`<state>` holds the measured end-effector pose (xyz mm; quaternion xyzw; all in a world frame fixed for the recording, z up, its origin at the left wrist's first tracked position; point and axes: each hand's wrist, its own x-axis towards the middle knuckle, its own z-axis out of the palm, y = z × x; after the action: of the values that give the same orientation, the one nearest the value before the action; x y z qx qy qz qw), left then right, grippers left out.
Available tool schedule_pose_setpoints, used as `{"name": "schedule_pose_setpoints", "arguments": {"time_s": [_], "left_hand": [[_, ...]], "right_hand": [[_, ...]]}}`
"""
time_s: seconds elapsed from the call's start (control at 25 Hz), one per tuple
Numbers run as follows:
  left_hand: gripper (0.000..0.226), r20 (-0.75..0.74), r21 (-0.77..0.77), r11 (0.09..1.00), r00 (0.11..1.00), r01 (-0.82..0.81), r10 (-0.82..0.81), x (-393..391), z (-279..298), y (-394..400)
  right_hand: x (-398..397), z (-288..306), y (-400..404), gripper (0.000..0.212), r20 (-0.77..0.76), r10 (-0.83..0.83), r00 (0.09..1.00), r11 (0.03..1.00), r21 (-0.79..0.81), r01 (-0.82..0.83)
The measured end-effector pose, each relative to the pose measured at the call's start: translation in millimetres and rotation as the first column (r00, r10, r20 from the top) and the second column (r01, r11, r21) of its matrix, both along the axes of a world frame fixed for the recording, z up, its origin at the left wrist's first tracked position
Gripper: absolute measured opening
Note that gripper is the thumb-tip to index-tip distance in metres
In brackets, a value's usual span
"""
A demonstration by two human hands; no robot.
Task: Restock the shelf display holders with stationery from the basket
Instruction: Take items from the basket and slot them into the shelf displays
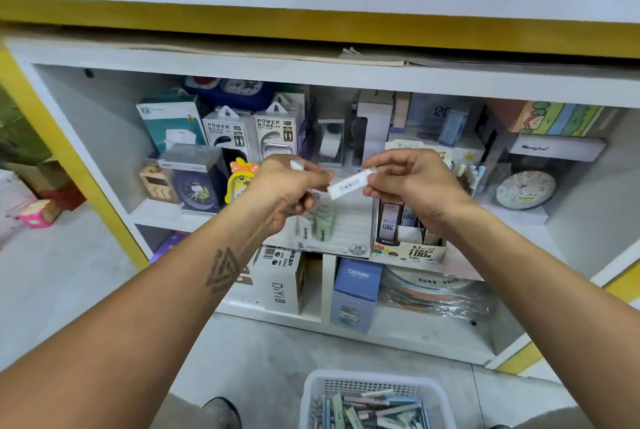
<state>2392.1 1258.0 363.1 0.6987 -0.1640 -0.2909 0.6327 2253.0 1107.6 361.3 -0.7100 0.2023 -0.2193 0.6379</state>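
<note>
both your arms reach forward at chest height in front of the shelf (242, 217). your right hand (415, 182) pinches 1 end of a small white box (349, 183) between thumb and fingertips; your left hand (289, 186) is curled round more white pieces, though you cannot tell how many. the box hangs in the air between your hands, above the 2b display holder (332, 248), which holds a few green packs (323, 220). just right of it stands a lead refill holder (408, 252). power bank boxes (252, 132) and an alarm clock (524, 189) crowd the back. the box's long axis runs left-right, right end tilted up. the basket (377, 382) of stationery sits on the floor below.
</note>
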Motion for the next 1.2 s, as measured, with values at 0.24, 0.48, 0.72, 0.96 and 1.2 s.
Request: {"name": "schedule_pose_setpoints", "arguments": {"time_s": [0.24, 0.48, 0.72, 0.96, 1.2], "left_hand": [[0.008, -0.035, 0.089, 0.989, 0.992, -0.117, 0.120, 28.1, 1.1, 24.3], [0.006, 0.203, 0.217, 0.976, 0.979, -0.025, -0.021, 34.0, -14.7, 25.2], [0.028, 0.627, 0.500, 0.865, 0.680, 0.024, -0.381, 33.9, -27.2, 22.4], [0.072, 0.507, 0.814, 0.577, 0.401, 0.067, -0.763, 36.6, -35.4, 22.8], [0.085, 0.381, 0.898, 0.432, 0.348, 0.080, -0.856, 35.7, -38.0, 25.2]], "right_hand": [[21.5, -3.0, 7.7, 0.013, -0.022, -0.067, 0.998, 0.980, -0.189, 0.061], [41.7, -9.4, 8.6, 0.006, -0.046, -0.115, 0.992, 0.941, -0.326, 0.093], [70.7, -25.6, 3.5, 0.009, 0.011, -0.233, 0.972, 0.803, -0.562, 0.199], [88.0, -45.2, 4.5, 0.025, -0.112, -0.190, 0.975, 0.605, -0.795, 0.027], [95.7, -55.2, 9.7, 0.008, -0.173, -0.146, 0.974, 0.579, -0.813, -0.057]]}}
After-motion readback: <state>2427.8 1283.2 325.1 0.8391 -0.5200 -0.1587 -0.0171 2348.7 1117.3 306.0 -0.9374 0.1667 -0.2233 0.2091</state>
